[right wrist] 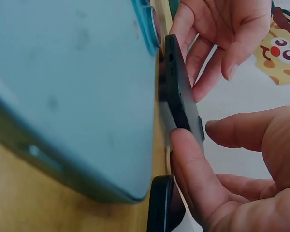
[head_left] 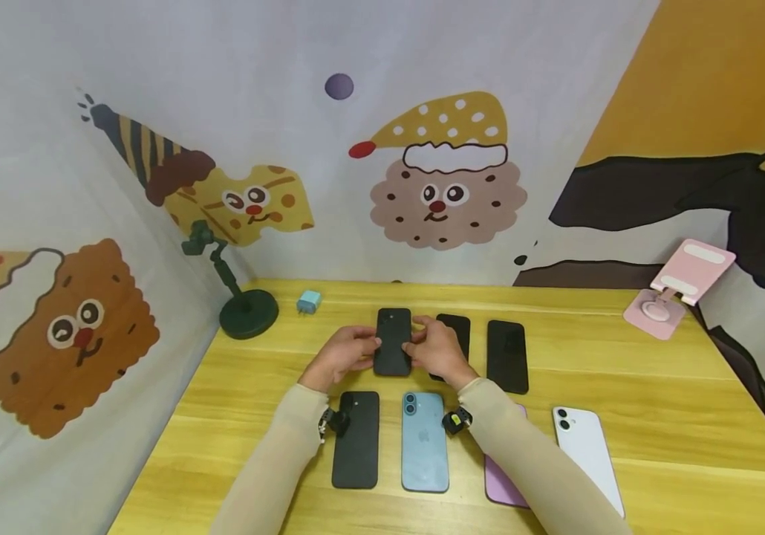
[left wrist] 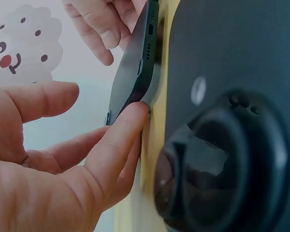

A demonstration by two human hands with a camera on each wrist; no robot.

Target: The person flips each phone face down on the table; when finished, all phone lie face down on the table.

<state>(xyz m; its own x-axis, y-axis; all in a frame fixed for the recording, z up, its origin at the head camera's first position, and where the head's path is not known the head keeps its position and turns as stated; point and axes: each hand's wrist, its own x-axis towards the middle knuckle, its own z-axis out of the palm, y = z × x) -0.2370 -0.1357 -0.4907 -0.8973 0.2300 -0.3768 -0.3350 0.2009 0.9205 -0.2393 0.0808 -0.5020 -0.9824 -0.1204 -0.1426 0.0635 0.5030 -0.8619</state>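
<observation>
A black phone (head_left: pixel 393 349) is held between both hands at the back middle of the table, its back with the camera facing up. Fingertips of my left hand (head_left: pixel 342 353) are at its left long edge. In the left wrist view they reach beneath the edge, and the thumb stands off the back. My right hand (head_left: pixel 439 351) holds the opposite edge, fingers under it and thumb close over the back. Both wrist views show the phone (right wrist: pixel 181 92) from its port end, with a gap under it. Another black phone (head_left: pixel 457 328) lies partly hidden behind my right hand.
Further right lies a black phone (head_left: pixel 507 360). In front are a dark phone (head_left: pixel 357 453), a light blue phone (head_left: pixel 425 453), a purple phone (head_left: pixel 503 483) partly under my right sleeve, and a white phone (head_left: pixel 586 449). A green stand (head_left: pixel 249 313), blue charger (head_left: pixel 309 301) and pink stand (head_left: pixel 653 316) stand behind.
</observation>
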